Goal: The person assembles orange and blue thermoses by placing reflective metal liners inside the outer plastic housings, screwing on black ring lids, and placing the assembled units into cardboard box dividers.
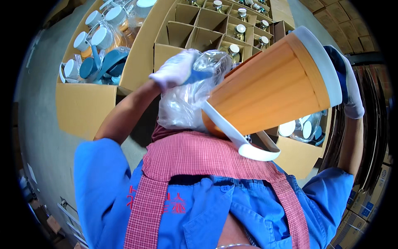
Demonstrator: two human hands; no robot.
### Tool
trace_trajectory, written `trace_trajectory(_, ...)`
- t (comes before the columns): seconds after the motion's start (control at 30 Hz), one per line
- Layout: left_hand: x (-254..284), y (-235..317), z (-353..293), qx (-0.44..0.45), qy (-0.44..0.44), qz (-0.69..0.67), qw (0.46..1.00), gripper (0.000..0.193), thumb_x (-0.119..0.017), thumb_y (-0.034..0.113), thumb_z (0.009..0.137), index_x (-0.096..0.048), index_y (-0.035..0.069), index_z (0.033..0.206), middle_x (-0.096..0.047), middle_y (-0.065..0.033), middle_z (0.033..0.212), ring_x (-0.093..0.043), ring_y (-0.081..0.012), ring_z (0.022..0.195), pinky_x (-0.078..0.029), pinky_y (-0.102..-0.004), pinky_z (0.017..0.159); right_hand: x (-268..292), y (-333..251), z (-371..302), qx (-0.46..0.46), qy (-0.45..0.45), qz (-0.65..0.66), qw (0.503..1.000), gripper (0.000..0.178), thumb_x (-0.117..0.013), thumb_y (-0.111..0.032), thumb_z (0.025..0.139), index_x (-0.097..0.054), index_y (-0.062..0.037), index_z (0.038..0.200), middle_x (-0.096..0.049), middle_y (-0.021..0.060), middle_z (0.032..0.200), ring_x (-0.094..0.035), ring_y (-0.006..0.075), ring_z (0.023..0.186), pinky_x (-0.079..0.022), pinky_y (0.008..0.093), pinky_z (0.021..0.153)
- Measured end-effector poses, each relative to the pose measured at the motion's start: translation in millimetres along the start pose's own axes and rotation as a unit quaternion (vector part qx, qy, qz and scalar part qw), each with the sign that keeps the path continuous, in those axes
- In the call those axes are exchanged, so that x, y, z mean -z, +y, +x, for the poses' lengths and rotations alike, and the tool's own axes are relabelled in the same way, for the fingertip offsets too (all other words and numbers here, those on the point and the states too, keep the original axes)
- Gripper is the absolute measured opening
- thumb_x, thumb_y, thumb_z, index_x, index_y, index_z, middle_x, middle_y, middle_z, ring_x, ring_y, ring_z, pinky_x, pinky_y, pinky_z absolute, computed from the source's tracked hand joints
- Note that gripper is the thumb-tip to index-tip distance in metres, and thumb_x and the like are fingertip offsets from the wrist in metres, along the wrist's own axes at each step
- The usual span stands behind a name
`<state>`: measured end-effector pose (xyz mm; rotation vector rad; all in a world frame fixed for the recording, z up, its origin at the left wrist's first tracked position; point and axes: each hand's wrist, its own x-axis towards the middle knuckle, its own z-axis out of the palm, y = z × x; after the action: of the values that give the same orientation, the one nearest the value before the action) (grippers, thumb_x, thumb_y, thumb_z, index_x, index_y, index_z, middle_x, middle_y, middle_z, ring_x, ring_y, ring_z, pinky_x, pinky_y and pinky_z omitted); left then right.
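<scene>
A large tapered jug body [269, 83], orange with a wood-like grain, lies tilted across the front of me. Its wide end has a pale rim, and a white strap handle [244, 145] loops from its narrower end. My right hand [350, 85], in a white and blue glove, grips the rim from the right; some of its fingers are hidden behind it. My left hand [176, 68], gloved alike, is closed on a crumpled clear plastic bag [182, 108]. The bag bunches against the jug's narrow end.
Ahead stands a divided carton [166, 54] with several white-capped bottles [239, 31] in its cells. An open carton [85, 97] at left holds bagged orange, white and teal jugs [101, 38]. Another carton [296, 155] sits at right, near stacked cardboard sheets [367, 128].
</scene>
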<state>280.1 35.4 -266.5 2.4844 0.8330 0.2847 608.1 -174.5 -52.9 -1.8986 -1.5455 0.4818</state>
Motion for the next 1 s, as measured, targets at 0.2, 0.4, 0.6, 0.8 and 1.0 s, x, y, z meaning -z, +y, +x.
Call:
trace_trajectory(0.2, 47.7, -17.8, 101.8, -0.056, 0.065, -0.56, 0.824, 0.021, -0.058, 0.02, 0.093, -0.065, 0.003, 0.104, -0.067, -0.0051, 0.088, -0.064, -0.0163, 0.08, -0.053, -0.0284, 0.076, -7.7, -9.5, -2.6, -0.06, 0.079, -0.038, 0.994, 0.029, -0.062, -0.022, 0.093, -0.062, 0.0014, 0.111, -0.063, 0.0052, 0.098, -0.058, 0.0089, 0.091, -0.048, 0.026, 0.082)
trace_trajectory(0.4, 116.5, -7.4, 279.9, -0.283, -0.128, -0.749, 0.585, 0.023, -0.046, 0.012, 0.097, -0.061, 0.002, 0.111, -0.066, -0.0084, 0.098, -0.064, -0.0165, 0.088, -0.053, -0.0276, 0.082, -33.1, -46.9, 69.4, 0.125, 0.021, -0.041, 0.991, 0.024, -0.055, -0.018, 0.098, -0.062, 0.0028, 0.106, -0.064, 0.0039, 0.093, -0.057, 0.0072, 0.09, -0.046, 0.0228, 0.083)
trace_trajectory(0.6, 97.3, -13.5, 296.8, -0.186, 0.156, -0.303, 0.922, 0.016, -0.049, 0.012, 0.094, -0.061, 0.002, 0.097, -0.064, -0.0069, 0.087, -0.061, -0.0171, 0.077, -0.049, -0.0276, 0.072, -61.0, 103.2, 194.3, 0.044, -0.059, 0.369, 0.927, 0.021, -0.052, -0.017, 0.097, -0.062, -0.0036, 0.109, -0.061, 0.0034, 0.1, -0.06, 0.0146, 0.099, -0.05, 0.0292, 0.088)
trace_trajectory(0.8, 122.9, -32.1, 138.2, -0.102, 0.198, -0.32, 0.921, 0.015, -0.052, 0.012, 0.091, -0.061, 0.003, 0.083, -0.062, -0.0054, 0.076, -0.059, -0.0177, 0.067, -0.046, -0.0276, 0.062, -152.0, 116.1, 143.9, 0.099, 0.251, 0.207, 0.94, 0.03, -0.058, -0.016, 0.092, -0.055, -0.004, 0.12, -0.051, 0.0119, 0.114, -0.049, 0.022, 0.104, -0.042, 0.0336, 0.091)
trace_trajectory(1.0, 49.3, 1.0, 1.9, 0.036, 0.051, -0.373, 0.926, 0.022, -0.05, 0.018, 0.093, -0.061, 0.001, 0.083, -0.058, -0.0054, 0.072, -0.055, -0.0189, 0.06, -0.044, -0.0303, 0.057, -241.5, 92.4, 13.5, 0.018, 0.239, 0.157, 0.958, 0.071, -0.068, -0.021, 0.086, -0.033, -0.0021, 0.145, -0.037, 0.0256, 0.145, -0.04, 0.0376, 0.132, -0.034, 0.0379, 0.108)
